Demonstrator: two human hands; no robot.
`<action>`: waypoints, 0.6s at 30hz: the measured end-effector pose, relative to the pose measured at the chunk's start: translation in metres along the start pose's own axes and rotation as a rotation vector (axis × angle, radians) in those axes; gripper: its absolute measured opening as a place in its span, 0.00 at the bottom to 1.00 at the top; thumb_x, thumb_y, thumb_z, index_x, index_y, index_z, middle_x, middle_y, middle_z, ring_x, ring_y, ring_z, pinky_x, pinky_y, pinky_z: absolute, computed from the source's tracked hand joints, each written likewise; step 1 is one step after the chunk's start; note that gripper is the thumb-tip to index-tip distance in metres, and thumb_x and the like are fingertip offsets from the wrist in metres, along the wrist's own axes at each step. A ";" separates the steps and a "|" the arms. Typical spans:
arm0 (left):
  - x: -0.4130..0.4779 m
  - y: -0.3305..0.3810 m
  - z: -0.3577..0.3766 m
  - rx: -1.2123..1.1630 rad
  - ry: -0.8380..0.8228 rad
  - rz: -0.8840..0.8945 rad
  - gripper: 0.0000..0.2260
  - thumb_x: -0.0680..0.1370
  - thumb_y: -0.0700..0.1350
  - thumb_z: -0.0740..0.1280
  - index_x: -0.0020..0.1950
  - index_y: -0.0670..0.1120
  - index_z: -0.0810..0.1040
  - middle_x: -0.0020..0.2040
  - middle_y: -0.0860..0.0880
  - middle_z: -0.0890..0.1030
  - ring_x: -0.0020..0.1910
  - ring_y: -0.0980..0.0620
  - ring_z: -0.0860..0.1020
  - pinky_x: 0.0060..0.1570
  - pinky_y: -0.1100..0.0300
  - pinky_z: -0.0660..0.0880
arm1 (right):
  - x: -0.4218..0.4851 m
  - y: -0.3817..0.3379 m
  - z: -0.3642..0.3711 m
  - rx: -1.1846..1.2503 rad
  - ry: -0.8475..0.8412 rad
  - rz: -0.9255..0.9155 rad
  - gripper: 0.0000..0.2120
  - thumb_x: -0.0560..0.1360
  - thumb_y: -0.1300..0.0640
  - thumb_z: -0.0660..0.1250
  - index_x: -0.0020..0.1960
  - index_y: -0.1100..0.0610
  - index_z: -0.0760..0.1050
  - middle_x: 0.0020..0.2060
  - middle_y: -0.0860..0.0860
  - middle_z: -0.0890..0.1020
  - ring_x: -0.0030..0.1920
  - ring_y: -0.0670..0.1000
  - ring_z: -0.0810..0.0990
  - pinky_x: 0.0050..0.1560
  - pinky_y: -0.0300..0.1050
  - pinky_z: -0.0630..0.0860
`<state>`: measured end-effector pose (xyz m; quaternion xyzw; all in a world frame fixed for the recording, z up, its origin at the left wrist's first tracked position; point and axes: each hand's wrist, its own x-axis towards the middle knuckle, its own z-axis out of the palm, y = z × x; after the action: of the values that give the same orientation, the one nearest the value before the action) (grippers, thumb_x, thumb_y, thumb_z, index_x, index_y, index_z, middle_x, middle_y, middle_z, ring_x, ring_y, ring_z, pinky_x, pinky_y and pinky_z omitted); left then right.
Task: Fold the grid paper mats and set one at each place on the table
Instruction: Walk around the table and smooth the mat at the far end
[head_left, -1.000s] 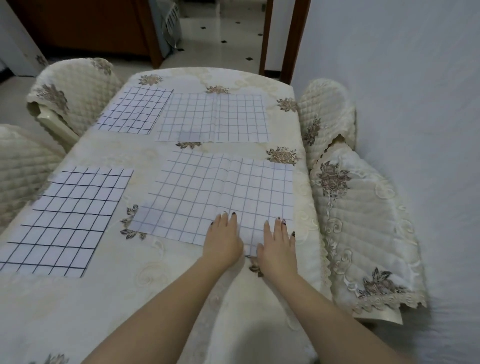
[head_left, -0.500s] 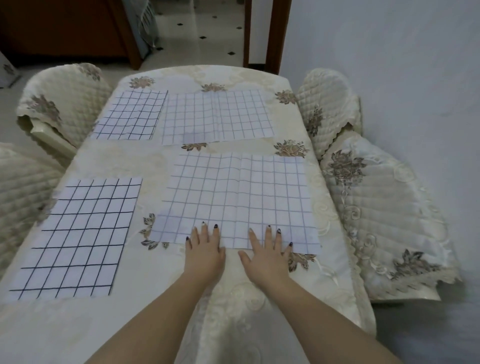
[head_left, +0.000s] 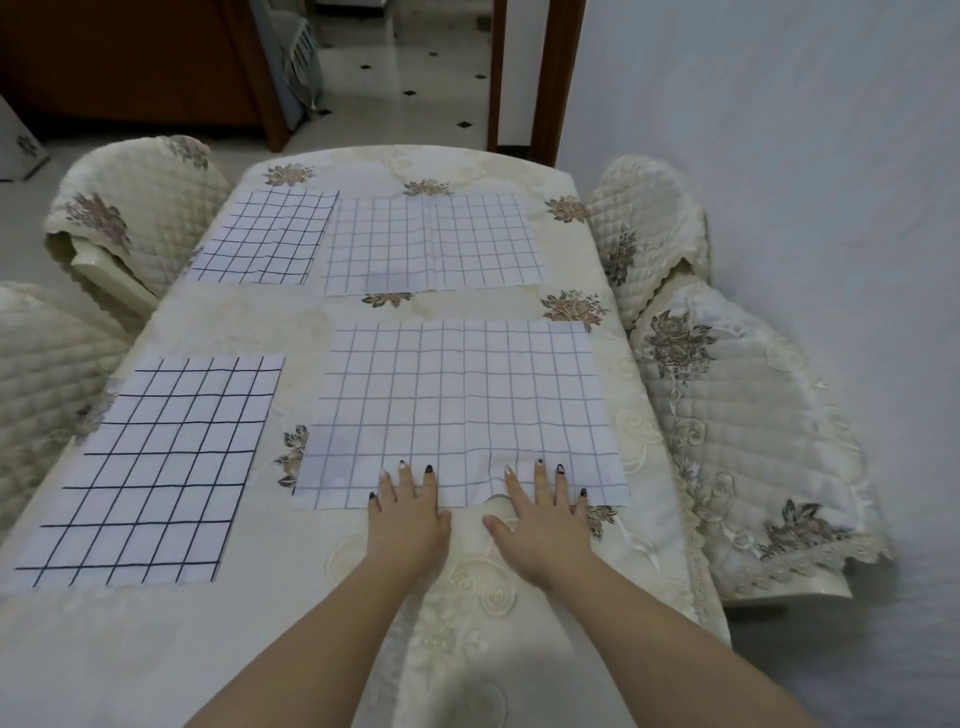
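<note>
Both hands lie flat, fingers straight and gripping nothing: the left hand (head_left: 408, 519) and the right hand (head_left: 540, 525) sit side by side, close but apart, palms down on the cream embroidered tablecloth (head_left: 249, 649). Their fingertips rest on the near edge of the wide mat (head_left: 462, 405), a pale-lined grid sheet spread open on the right half of the table in front of the person. Between the two hands that near edge buckles up in a small hump, just beside the right index finger. A crease runs down the middle of the sheet. Beyond it, at the far right of the table, the second wide mat (head_left: 431, 244) lies open and flat, also creased down its centre. On the left side are two narrower sheets with bolder dark lines: the near narrow mat (head_left: 150, 467) beside the wide mat, with a strip of cloth between them, and the far narrow mat (head_left: 265, 236) just beside the second wide mat. Quilted chair covers (head_left: 753, 441) flank the table on both sides
</note>
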<state>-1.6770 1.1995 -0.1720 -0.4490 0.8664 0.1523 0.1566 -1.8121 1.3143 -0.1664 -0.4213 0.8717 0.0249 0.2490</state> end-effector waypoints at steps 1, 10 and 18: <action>-0.002 0.000 0.001 0.003 0.000 0.002 0.28 0.82 0.56 0.48 0.80 0.49 0.44 0.80 0.41 0.43 0.78 0.37 0.43 0.76 0.43 0.48 | -0.001 0.001 0.000 -0.002 -0.004 -0.004 0.35 0.74 0.29 0.42 0.76 0.40 0.35 0.76 0.51 0.34 0.76 0.58 0.32 0.73 0.64 0.35; -0.016 -0.002 0.007 0.008 0.015 0.015 0.29 0.82 0.55 0.49 0.79 0.49 0.43 0.80 0.41 0.43 0.78 0.37 0.43 0.76 0.43 0.48 | -0.006 0.001 -0.007 0.015 0.150 -0.097 0.29 0.79 0.41 0.49 0.77 0.45 0.47 0.78 0.56 0.50 0.78 0.58 0.47 0.76 0.61 0.40; -0.027 -0.001 0.007 -0.056 0.110 0.091 0.31 0.81 0.54 0.54 0.79 0.46 0.45 0.80 0.43 0.46 0.79 0.43 0.44 0.76 0.44 0.45 | -0.024 0.012 0.009 0.155 0.245 -0.279 0.22 0.79 0.49 0.54 0.73 0.45 0.62 0.77 0.53 0.57 0.77 0.54 0.54 0.76 0.50 0.46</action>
<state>-1.6603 1.2212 -0.1672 -0.4212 0.8885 0.1587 0.0890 -1.8047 1.3414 -0.1651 -0.5173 0.8280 -0.1287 0.1738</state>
